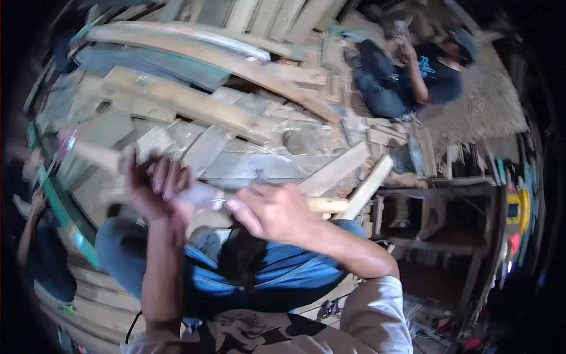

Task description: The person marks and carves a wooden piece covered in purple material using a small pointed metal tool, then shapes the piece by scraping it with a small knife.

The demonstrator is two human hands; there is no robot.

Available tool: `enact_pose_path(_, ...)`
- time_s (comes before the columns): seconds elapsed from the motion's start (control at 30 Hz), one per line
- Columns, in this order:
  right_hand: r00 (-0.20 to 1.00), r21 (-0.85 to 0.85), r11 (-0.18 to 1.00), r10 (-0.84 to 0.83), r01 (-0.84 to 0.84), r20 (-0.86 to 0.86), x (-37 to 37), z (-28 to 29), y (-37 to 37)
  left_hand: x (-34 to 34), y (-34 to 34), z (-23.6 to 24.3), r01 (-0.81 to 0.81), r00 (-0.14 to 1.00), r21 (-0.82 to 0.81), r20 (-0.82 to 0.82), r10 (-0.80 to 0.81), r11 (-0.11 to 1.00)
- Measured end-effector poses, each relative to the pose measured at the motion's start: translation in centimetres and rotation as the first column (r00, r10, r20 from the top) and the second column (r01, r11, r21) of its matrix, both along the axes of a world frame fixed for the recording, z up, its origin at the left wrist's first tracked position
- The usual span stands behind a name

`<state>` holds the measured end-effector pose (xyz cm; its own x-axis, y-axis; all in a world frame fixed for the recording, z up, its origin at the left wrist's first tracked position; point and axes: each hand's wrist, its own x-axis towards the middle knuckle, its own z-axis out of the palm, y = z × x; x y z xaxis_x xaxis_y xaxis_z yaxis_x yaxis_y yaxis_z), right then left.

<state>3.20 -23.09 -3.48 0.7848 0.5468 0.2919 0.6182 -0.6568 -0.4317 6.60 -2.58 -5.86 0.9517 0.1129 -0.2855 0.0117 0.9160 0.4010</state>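
My left hand, smeared by motion, is closed round a pale wooden stick that reaches out to the left. My right hand grips a flat-bladed hand tool with a shiny metal collar near my thumb. Its broad grey blade points left and lies against or just beside my left hand; blur hides whether they touch. A pale wooden length shows past the right hand, and I cannot tell if it is the tool's handle. Both hands are above my lap in blue jeans.
Planks and offcuts cover the ground ahead. Two pale boards slant beside my right hand. A dark wooden cabinet frame stands at right, near a yellow object. One person sits far right; another is at left.
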Motion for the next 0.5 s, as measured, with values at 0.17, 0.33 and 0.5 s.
enact_pose_path(0.17,0.999,-0.084,0.996,0.002,0.001,0.033,-0.5,0.4,-0.7,0.6,-0.2,-0.5,0.081,0.987,-0.15,0.149,-0.059,0.985)
enact_pose_path(0.33,0.997,-0.109,0.994,-0.012,0.021,0.079,0.0,1.2,-0.9,0.4,-0.4,0.1,0.054,0.994,-0.187,0.108,-0.034,0.981)
enact_pose_path(0.5,0.998,-0.09,0.996,0.02,-0.014,0.067,0.1,0.8,-0.9,0.3,-0.8,1.2,0.023,0.998,-0.191,0.055,-0.012,0.981)
